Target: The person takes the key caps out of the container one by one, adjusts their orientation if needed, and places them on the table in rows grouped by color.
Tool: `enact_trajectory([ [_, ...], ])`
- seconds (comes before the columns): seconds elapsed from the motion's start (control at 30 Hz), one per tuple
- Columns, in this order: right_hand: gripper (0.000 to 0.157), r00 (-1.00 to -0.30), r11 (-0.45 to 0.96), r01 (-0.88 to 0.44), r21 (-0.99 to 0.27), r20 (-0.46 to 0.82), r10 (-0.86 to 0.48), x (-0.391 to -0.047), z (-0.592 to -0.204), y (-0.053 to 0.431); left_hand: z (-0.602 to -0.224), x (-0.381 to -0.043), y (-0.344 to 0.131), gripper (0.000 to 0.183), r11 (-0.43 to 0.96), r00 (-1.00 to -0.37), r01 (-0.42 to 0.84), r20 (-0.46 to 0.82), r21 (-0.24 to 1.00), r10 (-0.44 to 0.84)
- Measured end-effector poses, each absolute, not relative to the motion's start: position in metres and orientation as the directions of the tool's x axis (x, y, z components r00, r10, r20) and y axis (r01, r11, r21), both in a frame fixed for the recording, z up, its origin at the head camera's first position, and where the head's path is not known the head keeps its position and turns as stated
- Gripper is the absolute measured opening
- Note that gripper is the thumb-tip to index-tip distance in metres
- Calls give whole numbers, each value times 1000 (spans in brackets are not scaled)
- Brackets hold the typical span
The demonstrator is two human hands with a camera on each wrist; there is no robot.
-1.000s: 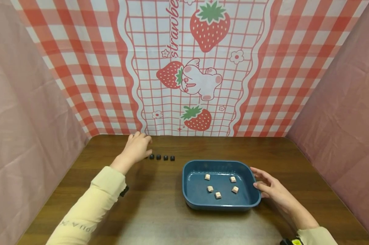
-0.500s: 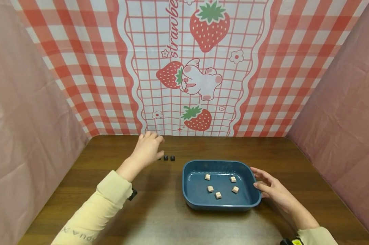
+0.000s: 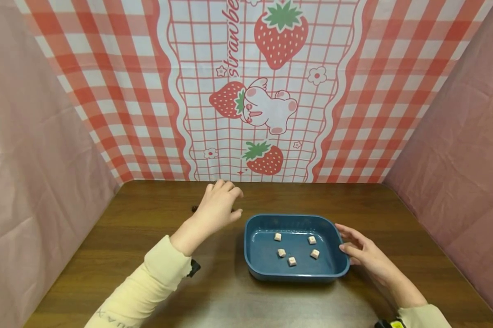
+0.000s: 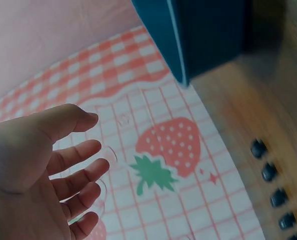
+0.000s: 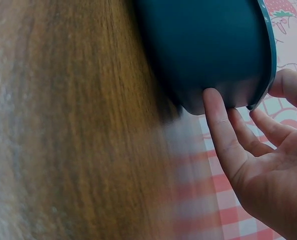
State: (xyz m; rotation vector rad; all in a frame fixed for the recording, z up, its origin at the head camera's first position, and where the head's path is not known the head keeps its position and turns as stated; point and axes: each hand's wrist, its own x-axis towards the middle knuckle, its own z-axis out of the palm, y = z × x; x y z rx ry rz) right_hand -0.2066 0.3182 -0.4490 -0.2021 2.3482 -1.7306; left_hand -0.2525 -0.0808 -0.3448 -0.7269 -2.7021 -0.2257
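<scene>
My left hand [image 3: 215, 209] hovers over the back of the table with its fingers loosely spread and nothing in them. Below it runs a row of small black keycaps [image 4: 269, 171], mostly covered by the hand in the head view; one keycap [image 3: 195, 208] peeks out at its left. Right of that hand stands a blue rectangular tray [image 3: 295, 277]. Several white keycaps [image 3: 292, 261] lie scattered on its floor. At the tray's right end, my right hand [image 3: 369, 257] holds the wall, thumb at the rim and fingertips [image 5: 214, 100] against the outside.
A brown wooden table [image 3: 213, 296] carries everything. Behind it hangs a red-and-white checked strawberry cloth [image 3: 262, 109]. Pink fabric [image 3: 37, 150] closes off the left side, and more pink fabric [image 3: 447, 150] the right.
My left hand has moved rightward along the black keycap row, nearer to the tray, and now covers its right part. The right hand, the tray and the white keycaps stay in place.
</scene>
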Motion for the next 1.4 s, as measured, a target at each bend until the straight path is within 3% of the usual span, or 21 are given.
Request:
enact_trajectory([
  [0.43, 61, -958, 269, -28, -963, -51, -283, -206, -448, 317, -362, -235, -43, 31, 778, -755, 619, 358, 110, 550],
  [1.03, 61, -958, 282, -21, -959, -62, -282, -206, -448, 319, -405, -231, 0, 35, 636, -639, 764, 258, 105, 725],
  [1.4, 62, -960, 270, -8, -963, -68, -272, -207, -449, 319, -427, -235, 24, 35, 628, -620, 778, 176, 11, 765],
])
